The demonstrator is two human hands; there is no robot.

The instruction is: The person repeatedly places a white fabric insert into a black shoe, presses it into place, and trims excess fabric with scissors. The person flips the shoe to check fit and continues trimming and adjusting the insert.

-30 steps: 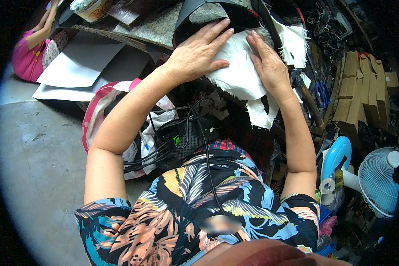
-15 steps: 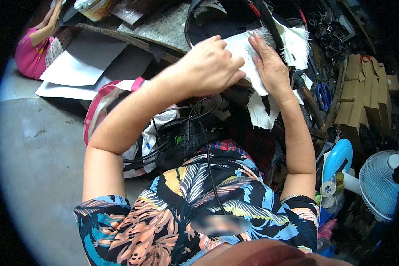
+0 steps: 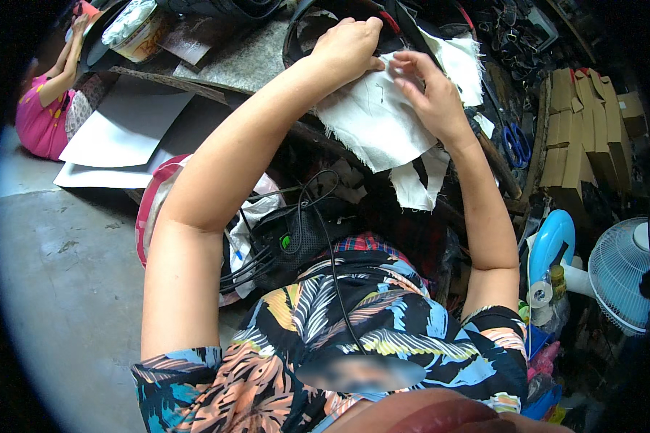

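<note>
A white cloth with frayed edges (image 3: 372, 133) drapes over the near edge of the workbench. At its far end my left hand (image 3: 347, 50) is closed, knuckles up, beside a black band with red edging (image 3: 291, 40). Whatever it grips is hidden under the fingers. My right hand (image 3: 435, 101) hovers at the cloth's right side, fingers bent and apart from the thumb, with nothing seen between them. A torn white strip (image 3: 415, 186) dangles below the cloth. Another frayed white piece (image 3: 456, 68) lies beyond my right hand.
Blue-handled scissors (image 3: 516, 146) and brown cardboard pieces (image 3: 574, 137) are on the right, above a fan (image 3: 620, 274). White sheets (image 3: 119, 130) jut out at left, near a tub (image 3: 137, 32). Another person in pink (image 3: 42, 119) sits far left. Black cables (image 3: 318, 195) hang before me.
My left hand has moved farther away, to the cloth's far end, uncovering more of the cloth. My right hand, flat on the cloth before, has bent its fingers and come up off it.
</note>
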